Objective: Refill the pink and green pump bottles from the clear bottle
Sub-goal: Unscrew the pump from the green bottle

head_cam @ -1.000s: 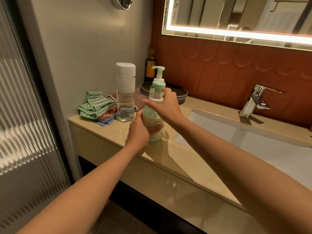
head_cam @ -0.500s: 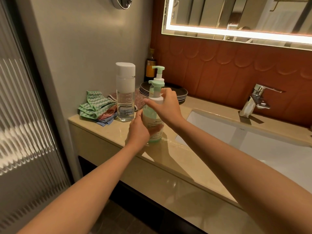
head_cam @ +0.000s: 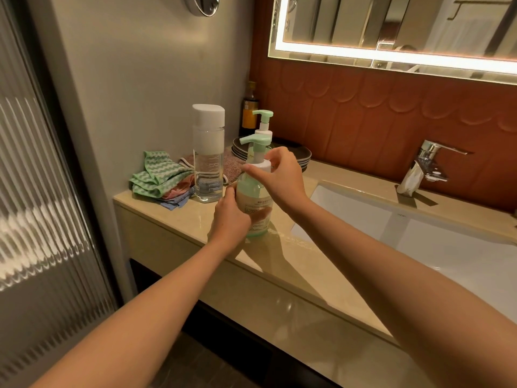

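Two hands on green pump bottle [head_cam: 253, 208], upright on counter [head_cam: 279, 261]. My left hand [head_cam: 230, 219] wraps its body; my right hand [head_cam: 282, 177] pinches white collar [head_cam: 258, 165]. Nozzle has swung left this past second, so the collar is probably unscrewing. Clear bottle [head_cam: 208, 163] stands capped just behind.
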The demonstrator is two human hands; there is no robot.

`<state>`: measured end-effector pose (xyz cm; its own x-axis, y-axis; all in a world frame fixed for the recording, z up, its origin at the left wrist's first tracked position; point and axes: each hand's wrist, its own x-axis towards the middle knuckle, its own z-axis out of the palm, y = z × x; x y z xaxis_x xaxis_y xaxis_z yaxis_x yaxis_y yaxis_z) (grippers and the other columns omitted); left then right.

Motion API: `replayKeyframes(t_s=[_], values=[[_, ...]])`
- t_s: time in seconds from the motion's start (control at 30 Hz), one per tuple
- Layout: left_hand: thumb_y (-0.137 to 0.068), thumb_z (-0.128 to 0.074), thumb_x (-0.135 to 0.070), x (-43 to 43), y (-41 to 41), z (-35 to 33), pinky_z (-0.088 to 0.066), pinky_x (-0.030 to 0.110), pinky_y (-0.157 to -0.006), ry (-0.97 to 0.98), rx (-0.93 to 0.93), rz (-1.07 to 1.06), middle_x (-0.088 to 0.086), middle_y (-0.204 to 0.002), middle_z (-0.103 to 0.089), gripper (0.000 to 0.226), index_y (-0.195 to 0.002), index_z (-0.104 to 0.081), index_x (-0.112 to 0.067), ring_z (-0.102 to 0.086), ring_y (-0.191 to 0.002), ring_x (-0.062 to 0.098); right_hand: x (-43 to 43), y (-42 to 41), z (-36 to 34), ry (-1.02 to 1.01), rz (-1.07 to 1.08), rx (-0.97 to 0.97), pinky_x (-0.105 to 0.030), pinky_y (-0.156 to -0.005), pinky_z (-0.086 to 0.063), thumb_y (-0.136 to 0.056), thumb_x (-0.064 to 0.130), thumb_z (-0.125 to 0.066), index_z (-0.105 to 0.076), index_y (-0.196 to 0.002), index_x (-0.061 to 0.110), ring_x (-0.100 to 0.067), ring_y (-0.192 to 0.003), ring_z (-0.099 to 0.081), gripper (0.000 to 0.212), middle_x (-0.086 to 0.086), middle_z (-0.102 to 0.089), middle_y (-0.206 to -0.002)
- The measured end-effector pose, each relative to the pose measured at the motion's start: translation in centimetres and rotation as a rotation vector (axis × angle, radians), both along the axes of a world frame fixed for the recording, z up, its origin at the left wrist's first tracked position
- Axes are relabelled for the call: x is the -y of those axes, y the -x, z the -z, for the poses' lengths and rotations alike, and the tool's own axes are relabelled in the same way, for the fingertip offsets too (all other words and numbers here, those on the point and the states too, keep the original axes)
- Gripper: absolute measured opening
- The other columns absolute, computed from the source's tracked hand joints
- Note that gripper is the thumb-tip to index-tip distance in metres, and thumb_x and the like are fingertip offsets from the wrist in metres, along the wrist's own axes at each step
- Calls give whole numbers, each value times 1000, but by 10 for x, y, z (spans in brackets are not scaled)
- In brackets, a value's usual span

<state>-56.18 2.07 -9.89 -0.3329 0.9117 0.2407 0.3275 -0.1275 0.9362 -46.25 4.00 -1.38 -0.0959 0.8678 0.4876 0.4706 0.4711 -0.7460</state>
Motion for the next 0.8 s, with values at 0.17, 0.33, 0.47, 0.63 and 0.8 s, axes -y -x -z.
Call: replayKeyframes(t_s=[0.17,0.33,0.47,0.63,0.8], values=[[-70,-79,-33,4,-2,-2,-47,48,-96,-58,-27,15,0,-128,-54,75,-133,-40,-22,-48,-122,22,6,-1,-2,46,-133,-11,-31,-88,-48,-85,19,-61,-55,-120,9,-15,-102,-53,37,-5,-59,-117],[-68,-80,-36,2,-1,-1,-47,49,-96,-41,-8,11,0,-128,-54,77,-133,-41,-23,-48,-122,23,4,0,1,40,-100,-25,-28,-90,-46,-80,38,-70,-47,-127,13,-17,-114,-49,58,-5,-49,-129],[-70,-79,-34,1,-1,1,-48,50,-95,-31,1,9,-2,-128,-54,76,-133,-40,-25,-48,-123,22,1,0,0,-3,-11,0,-15,-71,-41,-78,35,-73,-52,-111,12,-11,-97,-49,45,-4,-52,-113],[-69,-79,-39,2,-1,1,-48,49,-94,-60,-55,4,0,-128,-54,78,-134,-40,-23,-49,-121,23,7,-2,-1,79,-156,-39,-22,-81,-41,-87,19,-60,-49,-129,9,-15,-109,-52,45,-6,-56,-126],[-66,-79,-42,1,0,3,-48,50,-94,-40,-15,16,-1,-126,-53,77,-131,-40,-28,-48,-120,23,4,1,3,28,-68,-21,-30,-89,-47,-79,37,-71,-46,-124,12,-16,-110,-49,58,-5,-47,-123]])
